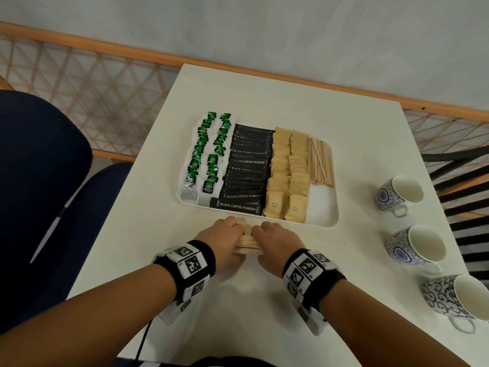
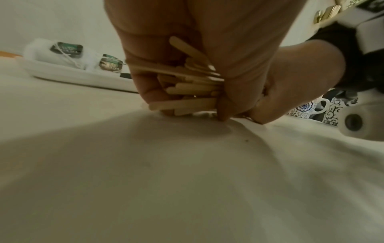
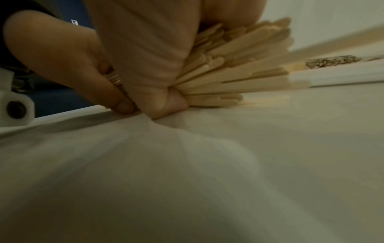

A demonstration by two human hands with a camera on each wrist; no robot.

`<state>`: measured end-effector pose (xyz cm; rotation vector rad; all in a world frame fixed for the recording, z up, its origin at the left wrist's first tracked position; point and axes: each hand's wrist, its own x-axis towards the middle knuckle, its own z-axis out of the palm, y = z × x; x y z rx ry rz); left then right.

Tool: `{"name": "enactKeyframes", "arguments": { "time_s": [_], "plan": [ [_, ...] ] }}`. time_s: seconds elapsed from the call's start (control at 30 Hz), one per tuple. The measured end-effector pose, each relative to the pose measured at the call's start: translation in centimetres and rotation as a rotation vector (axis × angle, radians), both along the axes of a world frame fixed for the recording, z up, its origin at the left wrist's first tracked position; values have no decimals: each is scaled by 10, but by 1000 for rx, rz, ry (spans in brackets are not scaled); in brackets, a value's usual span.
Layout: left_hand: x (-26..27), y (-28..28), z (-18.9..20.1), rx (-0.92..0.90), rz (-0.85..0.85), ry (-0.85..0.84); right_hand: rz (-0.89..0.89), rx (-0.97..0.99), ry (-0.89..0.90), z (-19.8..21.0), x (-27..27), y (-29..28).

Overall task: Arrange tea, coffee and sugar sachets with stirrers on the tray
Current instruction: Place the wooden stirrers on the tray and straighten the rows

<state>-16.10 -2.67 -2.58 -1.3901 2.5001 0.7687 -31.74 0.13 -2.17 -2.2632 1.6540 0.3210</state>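
Both hands, left hand [image 1: 221, 235] and right hand [image 1: 275, 241], curl round a loose stirrer bundle [image 1: 247, 246] on the table [image 1: 264, 313] just before the tray [image 1: 324, 215]; the bundle looks fanned, so lifting may spill sticks onto the sugar sachets [image 1: 287, 178].

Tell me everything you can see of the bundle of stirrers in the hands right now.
The bundle of stirrers is a handful of thin, flat, pale wooden sticks with rounded ends, loosely aligned and fanning out. It lies low on the white table, just in front of the tray. The left hand and right hand grip it from either side, fingers curled round it. The lowest sticks seem to touch the tabletop.
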Motion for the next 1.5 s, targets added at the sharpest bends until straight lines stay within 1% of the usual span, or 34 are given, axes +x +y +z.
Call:
{"name": "enactKeyframes", "arguments": {
  "time_s": [0.13,0.27,0.5,0.6,0.7,0.87,0.93,1.03,1.1,1.33,1.5],
  "plan": [
    [1,-2,5,3,-7,-80,11,-28,12,-1,0,1],
    [-3,-4,8,-27,-90,-193,42,-14,-20,-1,-4,1],
    [-11,-2,9,-51,-157,-251,76,77,-62,1,-15,-4],
    [-10,-1,8,-53,-162,-245,69,116,-30,0,-14,-3],
    [-6,0,6,-61,-150,-218,48,100,-41,0,-12,-1],
    [-1,-1,3,-61,-137,-198,24,127,-33,4,-7,-1],
    [1,-4,4,-22,-119,-172,27,120,-11,5,-4,-3],
    [6,-11,6,83,-88,-103,50,126,35,7,0,-5],
    [8,-12,6,97,-81,-91,56,114,41,7,1,-5],
    [6,-6,5,97,-100,-126,80,80,1,2,-2,1],
    [-3,3,5,22,-109,-185,95,84,27,4,1,2]
  ]
}}
